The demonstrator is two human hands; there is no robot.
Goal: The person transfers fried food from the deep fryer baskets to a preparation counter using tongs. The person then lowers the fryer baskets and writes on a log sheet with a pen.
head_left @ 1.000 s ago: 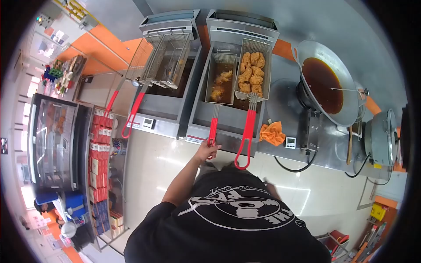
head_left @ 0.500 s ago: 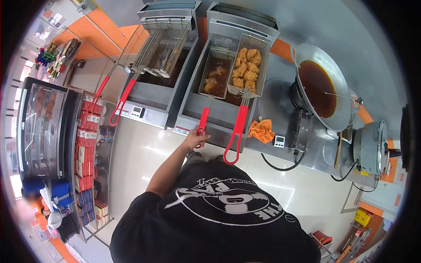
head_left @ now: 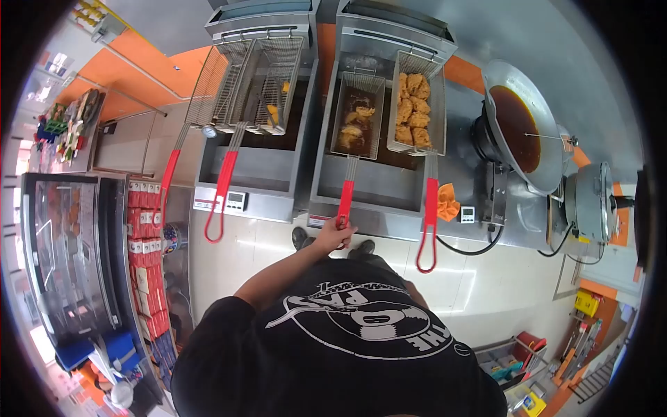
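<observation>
One hand, my left (head_left: 333,236), grips the red handle (head_left: 344,201) of the fry basket (head_left: 356,125) sitting low in the right-hand fryer (head_left: 372,184) beside a raised basket of fried chicken (head_left: 415,108); lifting it to drain looks next, calling for a steady pull.

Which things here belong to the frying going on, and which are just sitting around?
In use: left hand on red handle of the fry basket in oil; neighbouring basket of fried chicken.
Lying about: orange cloth, timer, wok, empty baskets.
</observation>
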